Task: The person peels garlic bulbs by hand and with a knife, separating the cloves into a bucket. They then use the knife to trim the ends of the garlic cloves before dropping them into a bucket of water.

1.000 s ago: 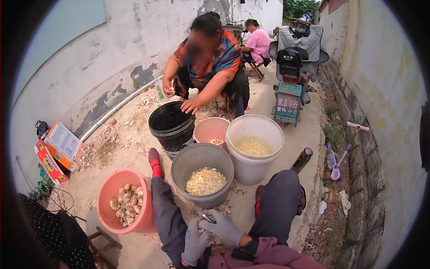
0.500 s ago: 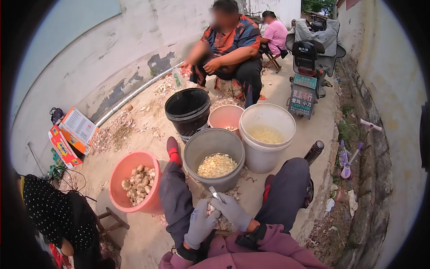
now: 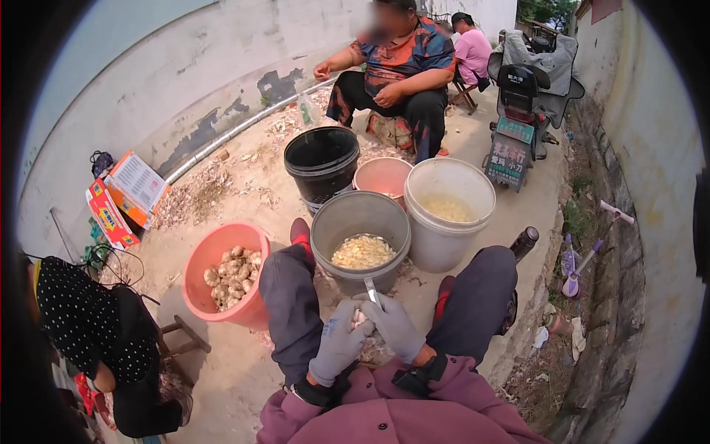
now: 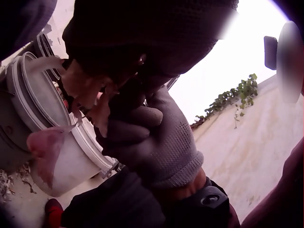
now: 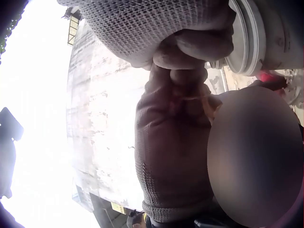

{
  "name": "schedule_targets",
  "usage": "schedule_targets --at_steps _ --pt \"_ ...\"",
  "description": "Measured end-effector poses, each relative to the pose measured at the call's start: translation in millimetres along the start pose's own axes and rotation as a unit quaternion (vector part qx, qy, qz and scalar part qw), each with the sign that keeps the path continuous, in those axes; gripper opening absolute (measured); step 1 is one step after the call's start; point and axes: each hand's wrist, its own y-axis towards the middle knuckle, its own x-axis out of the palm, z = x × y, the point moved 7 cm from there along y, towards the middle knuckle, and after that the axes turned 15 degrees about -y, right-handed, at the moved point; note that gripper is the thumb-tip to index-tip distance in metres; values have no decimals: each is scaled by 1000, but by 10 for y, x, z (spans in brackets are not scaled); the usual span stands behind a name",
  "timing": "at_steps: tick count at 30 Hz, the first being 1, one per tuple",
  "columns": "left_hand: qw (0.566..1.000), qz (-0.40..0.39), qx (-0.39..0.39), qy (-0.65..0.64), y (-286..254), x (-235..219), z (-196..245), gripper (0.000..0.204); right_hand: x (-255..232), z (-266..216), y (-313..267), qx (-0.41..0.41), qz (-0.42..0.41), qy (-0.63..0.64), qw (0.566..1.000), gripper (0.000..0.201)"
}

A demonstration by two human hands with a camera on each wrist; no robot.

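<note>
Both hands wear grey knit gloves and meet between the knees. My left hand grips a pinkish-white garlic bulb, mostly hidden by the fingers. A small knife is held in my right hand, its metal blade pointing up and away, fingers against the left hand. Papery garlic skin hangs loose near the hands in the left wrist view. Just beyond them stands a grey bucket with peeled cloves in liquid. At the left, a pink basin holds whole garlic bulbs.
Behind the grey bucket stand a black bucket, a smaller pink bucket and a white bucket. A seated person faces me; another sits at the left edge. A dark flask stands by the right knee.
The head view has tilted and shifted, so the scene sits lower-left to right differently. The knife blade now points more upright. The person opposite has leaned back from the black bucket.
</note>
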Motion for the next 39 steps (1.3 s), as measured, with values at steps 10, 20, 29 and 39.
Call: schedule_targets --at_steps 10,20,29,39 --pt "995 -1 -53 -84 -55 12 101 34 51 -16 -75 70 -18 14 997 22" --pt "989 -2 -131 -74 -78 -184 -263 31 101 240 166 74 -77 -141 984 25" --pt "996 65 -68 13 -172 -423 -453 39 329 349 305 148 -176 -134 964 26" --pt "995 85 -35 27 -74 -713 -486 48 561 508 598 74 -151 -123 978 22"
